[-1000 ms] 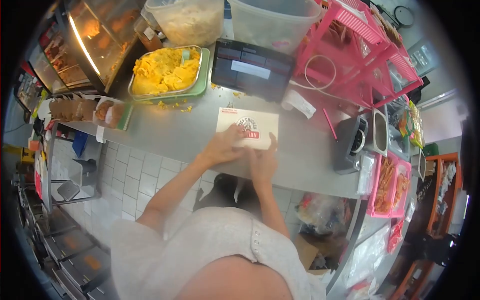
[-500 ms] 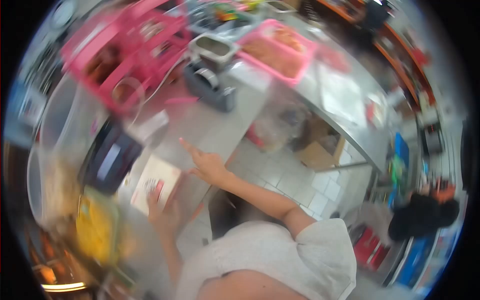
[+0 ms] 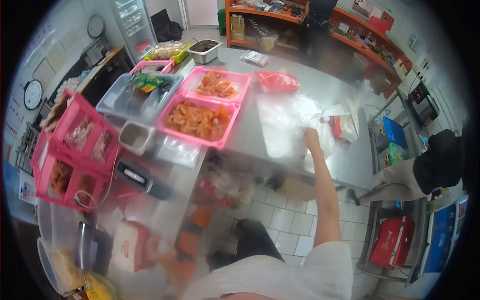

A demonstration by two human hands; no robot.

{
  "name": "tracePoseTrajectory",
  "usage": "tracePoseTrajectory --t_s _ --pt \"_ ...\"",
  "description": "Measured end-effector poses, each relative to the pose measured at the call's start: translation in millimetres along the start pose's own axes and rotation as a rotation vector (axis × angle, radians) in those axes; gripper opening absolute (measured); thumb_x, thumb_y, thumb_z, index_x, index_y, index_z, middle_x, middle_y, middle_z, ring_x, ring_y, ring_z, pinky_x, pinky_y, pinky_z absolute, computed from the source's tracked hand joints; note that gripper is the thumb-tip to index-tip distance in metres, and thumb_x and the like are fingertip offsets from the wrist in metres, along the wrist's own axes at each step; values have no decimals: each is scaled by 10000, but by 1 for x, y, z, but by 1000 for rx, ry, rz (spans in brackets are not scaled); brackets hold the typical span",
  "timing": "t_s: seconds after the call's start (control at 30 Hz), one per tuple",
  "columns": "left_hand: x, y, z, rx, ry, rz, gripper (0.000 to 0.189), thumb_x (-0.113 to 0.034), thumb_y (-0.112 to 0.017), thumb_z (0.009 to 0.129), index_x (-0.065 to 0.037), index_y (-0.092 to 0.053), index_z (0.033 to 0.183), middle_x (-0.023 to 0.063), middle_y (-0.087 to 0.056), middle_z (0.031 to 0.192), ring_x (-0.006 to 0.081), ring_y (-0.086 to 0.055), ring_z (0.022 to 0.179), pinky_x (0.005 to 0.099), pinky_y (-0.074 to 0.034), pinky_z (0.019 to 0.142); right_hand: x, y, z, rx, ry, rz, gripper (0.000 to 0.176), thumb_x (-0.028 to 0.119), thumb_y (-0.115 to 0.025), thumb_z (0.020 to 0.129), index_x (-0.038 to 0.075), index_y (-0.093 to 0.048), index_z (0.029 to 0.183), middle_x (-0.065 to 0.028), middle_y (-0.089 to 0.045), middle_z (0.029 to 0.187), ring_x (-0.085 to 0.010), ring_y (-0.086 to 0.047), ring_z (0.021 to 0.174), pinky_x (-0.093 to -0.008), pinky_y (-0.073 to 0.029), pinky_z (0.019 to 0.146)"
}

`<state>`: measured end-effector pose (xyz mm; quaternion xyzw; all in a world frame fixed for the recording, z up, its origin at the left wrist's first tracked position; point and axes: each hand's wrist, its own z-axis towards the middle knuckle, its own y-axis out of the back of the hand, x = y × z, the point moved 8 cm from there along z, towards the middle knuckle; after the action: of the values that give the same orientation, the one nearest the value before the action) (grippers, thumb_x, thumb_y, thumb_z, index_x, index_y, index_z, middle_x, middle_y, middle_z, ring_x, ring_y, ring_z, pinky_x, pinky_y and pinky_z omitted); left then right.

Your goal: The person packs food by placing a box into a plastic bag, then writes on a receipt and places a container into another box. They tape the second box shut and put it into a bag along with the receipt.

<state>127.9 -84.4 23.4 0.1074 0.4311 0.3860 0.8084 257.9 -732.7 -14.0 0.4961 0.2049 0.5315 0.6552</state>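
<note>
My right hand is stretched out over the metal table, its fingers closed at clear plastic bags; whether it grips one is too small to tell. My left hand is smeared by motion beside a white and red box at the lower left; its fingers are not clear. Near my right hand, another red and white pack lies on the table. A red bag lies farther back.
Pink trays of orange food, pink baskets, a grey metal container and a dark device stand left. A person in black bends at the right shelves. Another person stands at the back.
The view has swung toward the back table. My right hand has gone from near the box, with a finger extended, out to the plastic bags. My left hand stays near the box.
</note>
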Motion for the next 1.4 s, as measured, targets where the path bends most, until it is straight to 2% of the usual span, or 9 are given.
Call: tracePoseTrajectory --t_s 0.2,0.37,0.53,0.67,0.7,0.93,1.03,1.23,1.4 --pt "-186 -235 2 574 -359 -284 118 -162 -689 688 -92 -621 754 53 -623 695 216 -596 615 286 -458 554 50 -9 8 -140 445 121 174 111 -507 697 42 -607 822 -141 -595 821 -296 -558 787 -378 -448 699" --pt "-290 -341 -13 932 -510 -466 123 -149 -650 710 -79 -581 784 45 -620 778 225 -599 695 297 -472 616 32 -33 -1 -28 325 321 169 86 -492 702 20 -589 823 -143 -589 828 -291 -548 823 -389 -442 717" --pt "-335 -381 -11 836 -611 -590 131 -133 -635 718 -57 -566 800 82 -592 957 257 -572 860 328 -466 726 42 15 -5 -240 381 332 158 74 -508 684 -7 -580 799 -165 -570 873 -331 -545 806 -403 -441 727" --pt "-344 -385 12 592 -531 -521 205 -96 -626 715 -32 -543 892 129 -545 1035 279 -558 886 336 -463 731 31 6 11 147 34 392 162 45 -524 672 -9 -575 815 -184 -562 885 -308 -562 829 -389 -462 654" --pt "-343 -385 17 497 -501 -449 242 -85 -623 713 -24 -531 928 145 -529 1043 290 -552 883 341 -461 728 25 -19 8 35 326 286 131 74 -541 668 22 -601 773 -175 -580 818 -306 -575 798 -396 -465 643" --pt "-369 -403 14 376 -639 -388 363 -82 -626 702 -24 -480 1030 179 -499 973 343 -530 848 382 -435 750 36 10 50 339 289 5 106 166 -609 627 90 -667 673 -132 -604 663 -313 -592 672 -386 -477 622" --pt "-346 -429 25 433 -398 -216 470 -117 -647 689 -15 -425 1089 197 -462 1051 353 -513 901 422 -413 780 31 -12 41 825 400 176 96 122 -652 625 80 -675 709 -141 -622 734 -279 -608 706 -358 -485 637" --pt "-319 -448 33 380 -301 215 567 -248 -650 700 -43 -386 1157 176 -384 1202 331 -503 942 500 -341 811 35 -13 29 382 354 261 96 81 -626 634 64 -664 720 -136 -619 716 -281 -604 699 -360 -477 642" --pt "-305 -439 13 634 -219 57 338 -202 -641 698 -84 -520 991 62 -606 852 209 -575 667 361 -360 712 57 -19 13 302 484 71 70 98 -595 645 70 -645 684 -145 -598 669 -291 -587 667 -371 -469 632"
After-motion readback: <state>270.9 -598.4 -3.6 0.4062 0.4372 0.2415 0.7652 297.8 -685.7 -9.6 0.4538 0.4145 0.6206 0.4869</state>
